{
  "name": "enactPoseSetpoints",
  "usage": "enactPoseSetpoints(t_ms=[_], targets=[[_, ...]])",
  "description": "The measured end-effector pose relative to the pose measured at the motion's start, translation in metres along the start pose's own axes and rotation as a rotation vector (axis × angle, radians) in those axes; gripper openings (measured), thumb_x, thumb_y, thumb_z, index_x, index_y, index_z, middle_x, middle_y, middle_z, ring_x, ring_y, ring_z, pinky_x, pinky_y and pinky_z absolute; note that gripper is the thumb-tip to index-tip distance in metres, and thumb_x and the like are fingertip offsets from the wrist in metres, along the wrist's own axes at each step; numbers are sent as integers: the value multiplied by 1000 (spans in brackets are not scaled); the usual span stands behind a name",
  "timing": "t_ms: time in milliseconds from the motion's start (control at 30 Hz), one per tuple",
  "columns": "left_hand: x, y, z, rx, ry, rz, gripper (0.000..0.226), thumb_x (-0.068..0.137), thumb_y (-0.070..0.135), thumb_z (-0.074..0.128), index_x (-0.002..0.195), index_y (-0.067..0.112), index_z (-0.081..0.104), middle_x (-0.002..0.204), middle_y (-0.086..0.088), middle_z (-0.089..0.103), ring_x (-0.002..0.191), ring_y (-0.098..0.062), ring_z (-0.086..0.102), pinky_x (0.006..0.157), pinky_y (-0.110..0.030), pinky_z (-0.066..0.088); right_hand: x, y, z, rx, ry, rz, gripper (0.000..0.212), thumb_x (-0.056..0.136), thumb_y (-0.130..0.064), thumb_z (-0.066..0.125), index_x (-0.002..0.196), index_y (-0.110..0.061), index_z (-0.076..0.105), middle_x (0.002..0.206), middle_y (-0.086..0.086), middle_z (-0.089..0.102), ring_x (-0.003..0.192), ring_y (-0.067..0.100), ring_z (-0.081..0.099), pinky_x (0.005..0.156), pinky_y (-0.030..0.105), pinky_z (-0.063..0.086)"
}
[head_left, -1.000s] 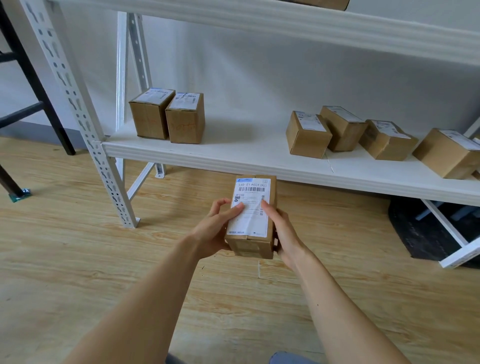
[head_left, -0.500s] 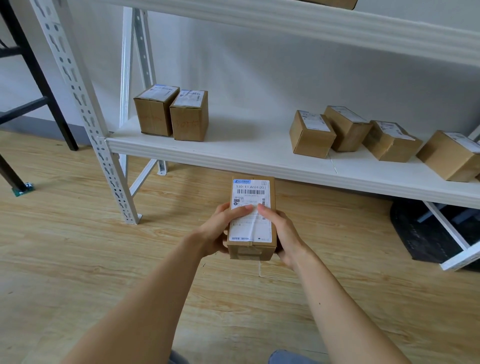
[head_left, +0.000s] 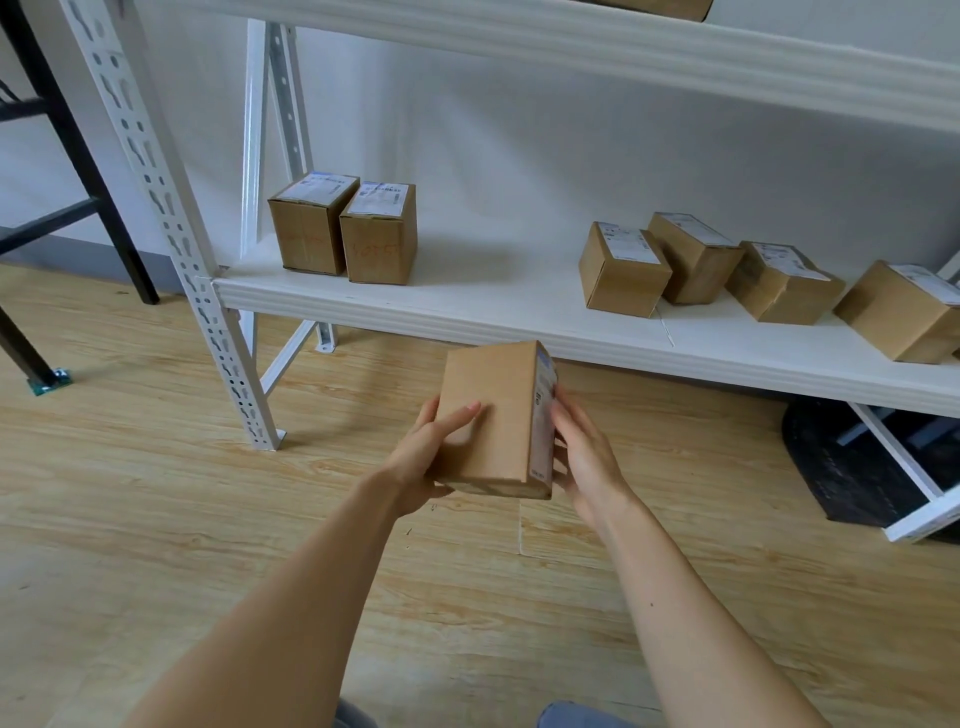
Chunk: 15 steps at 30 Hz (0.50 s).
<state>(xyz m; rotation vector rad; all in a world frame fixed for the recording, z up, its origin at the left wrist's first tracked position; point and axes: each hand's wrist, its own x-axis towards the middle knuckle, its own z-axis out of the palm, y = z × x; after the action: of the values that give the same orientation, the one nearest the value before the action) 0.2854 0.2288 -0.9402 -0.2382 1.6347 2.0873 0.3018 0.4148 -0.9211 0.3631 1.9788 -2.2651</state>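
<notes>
I hold a small brown cardboard box (head_left: 493, 410) in front of me, above the wooden floor, just below the shelf edge. Its plain side faces me and its white label faces right. My left hand (head_left: 423, 457) grips the box from the left, thumb lying across the plain face. My right hand (head_left: 584, 452) holds the labelled right side, fingers against the label. The box's underside is hidden.
A white metal rack stands ahead; its low shelf (head_left: 467, 312) carries two labelled boxes (head_left: 345, 228) at the left and several more (head_left: 727, 270) at the right. A slotted upright (head_left: 171, 223) stands left. A black frame (head_left: 78, 156) is at far left, a dark mat (head_left: 841, 467) under the shelf's right.
The box has been rolled in my hands: its label faced up at me before and now faces right. The view has shifted slightly closer to the shelf.
</notes>
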Motion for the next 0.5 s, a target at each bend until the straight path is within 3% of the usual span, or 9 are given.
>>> enactPoseSetpoints(t_ms=[100,167,233,500], targets=[[1,0,4,33,3,12,77,74,50,74,138,55,31,125,6,49,119,-29,51,98,-61,42,-1,-1,3,5,13,42,67,80,-61,61,136,-26,45,125,4,62,108,20,61,82,37,52],[1,-1,8,43,23,34,73,79,42,76,137,51,33,124,-1,56,113,-29,58,94,-56,51,-4,-2,6,-17,21,47,70,81,-55,67,136,-24,38,117,3,61,100,16,62,75,33,51],[1,-1,13,28,43,47,82,71,44,81,137,46,32,122,-5,61,107,-27,64,83,-46,58,-4,1,8,-52,30,53,68,84,-48,71,136,-25,34,114,2,62,98,15,63,73,32,52],[3,-3,17,57,120,59,81,77,43,82,138,41,28,116,-5,62,98,-23,68,73,-39,60,-4,5,12,-61,107,37,73,77,-35,83,133,-19,40,110,3,66,95,17,68,82,37,57]])
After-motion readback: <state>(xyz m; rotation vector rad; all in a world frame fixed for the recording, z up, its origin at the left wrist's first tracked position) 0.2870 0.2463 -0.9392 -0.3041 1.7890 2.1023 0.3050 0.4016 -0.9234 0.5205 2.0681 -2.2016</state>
